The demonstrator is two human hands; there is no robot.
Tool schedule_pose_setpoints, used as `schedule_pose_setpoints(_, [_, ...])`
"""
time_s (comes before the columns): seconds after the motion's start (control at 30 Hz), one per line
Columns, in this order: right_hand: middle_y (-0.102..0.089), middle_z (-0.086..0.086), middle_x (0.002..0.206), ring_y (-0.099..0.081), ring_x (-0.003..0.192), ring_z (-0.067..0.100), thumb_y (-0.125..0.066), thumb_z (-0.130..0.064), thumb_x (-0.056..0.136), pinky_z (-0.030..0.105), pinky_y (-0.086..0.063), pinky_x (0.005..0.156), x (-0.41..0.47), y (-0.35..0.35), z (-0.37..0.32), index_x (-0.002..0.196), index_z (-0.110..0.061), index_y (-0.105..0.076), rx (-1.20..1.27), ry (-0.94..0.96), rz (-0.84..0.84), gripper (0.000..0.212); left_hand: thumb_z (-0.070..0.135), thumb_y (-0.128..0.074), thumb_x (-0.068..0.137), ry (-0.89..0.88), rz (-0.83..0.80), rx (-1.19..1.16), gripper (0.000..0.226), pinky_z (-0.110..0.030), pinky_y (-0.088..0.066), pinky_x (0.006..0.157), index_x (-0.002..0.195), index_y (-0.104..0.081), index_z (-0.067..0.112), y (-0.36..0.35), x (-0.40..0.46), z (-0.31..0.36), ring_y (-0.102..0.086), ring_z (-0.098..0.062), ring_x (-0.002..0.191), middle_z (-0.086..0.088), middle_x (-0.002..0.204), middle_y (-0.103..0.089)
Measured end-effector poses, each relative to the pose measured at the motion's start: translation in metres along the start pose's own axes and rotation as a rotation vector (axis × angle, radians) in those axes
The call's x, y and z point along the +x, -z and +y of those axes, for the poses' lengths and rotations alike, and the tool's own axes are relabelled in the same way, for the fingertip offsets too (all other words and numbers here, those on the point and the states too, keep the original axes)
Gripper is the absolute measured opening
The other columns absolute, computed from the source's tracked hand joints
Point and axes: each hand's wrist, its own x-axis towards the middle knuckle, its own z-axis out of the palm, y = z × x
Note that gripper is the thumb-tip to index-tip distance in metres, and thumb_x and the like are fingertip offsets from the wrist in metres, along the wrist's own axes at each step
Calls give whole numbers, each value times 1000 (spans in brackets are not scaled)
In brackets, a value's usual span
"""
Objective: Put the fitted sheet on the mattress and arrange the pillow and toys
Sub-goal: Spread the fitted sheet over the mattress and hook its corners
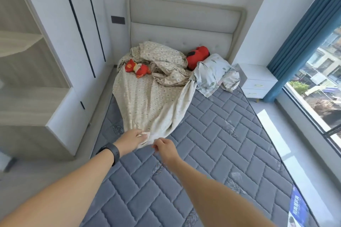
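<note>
Fitted sheet [147, 101], beige with a small floral print, lies bunched at the head of the grey quilted mattress [221, 143], a long tongue of it drawn down toward the foot. Most of the mattress is bare.

Left hand [132, 137], dark band on the wrist, has its fingers curled round the sheet's near edge. Right hand [164, 146] just beside it, fingers curled at the same edge, apparently pinching the hem; contact partly hidden.

Pillow [215, 74], pale leaf print, sits on the mattress at the window side, partly on the sheet. Small red plush toy [137, 69] rests on the sheet toward the wardrobe side. Larger red plush toy [197, 56] lies against the headboard [180, 20], behind the pillow.

Step in hand, as judged: finding a corner and spreading. Advice: work along the hem to the elastic corner, clear toys and pillow off the fabric before pulling, or they will drag. Hook the head corners first.
</note>
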Motion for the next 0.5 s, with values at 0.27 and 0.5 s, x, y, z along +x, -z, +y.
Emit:
schedule_pose_setpoints(0.27, [-62,3,76,-52,62,17,-55,-60,94,29,-39,58,44,37,-8,88,-10,-67,28,-257,-61,52,39,-64,90,-12,-175,-65,30,-26,-34,77,84,-67,11,-28,-42,16,-50,-5,80,9,80,-56])
schedule_pose_setpoints(0.5, [-51,4,75,-52,71,23,-49,-18,98,32,-43,60,40,42,-12,91,-4,-61,-552,-282,-77,19,27,-59,77,-62,-288,-195,23,-31,-21,72,65,-42,16,-6,-63,6,-30,-15,72,-5,73,-33])
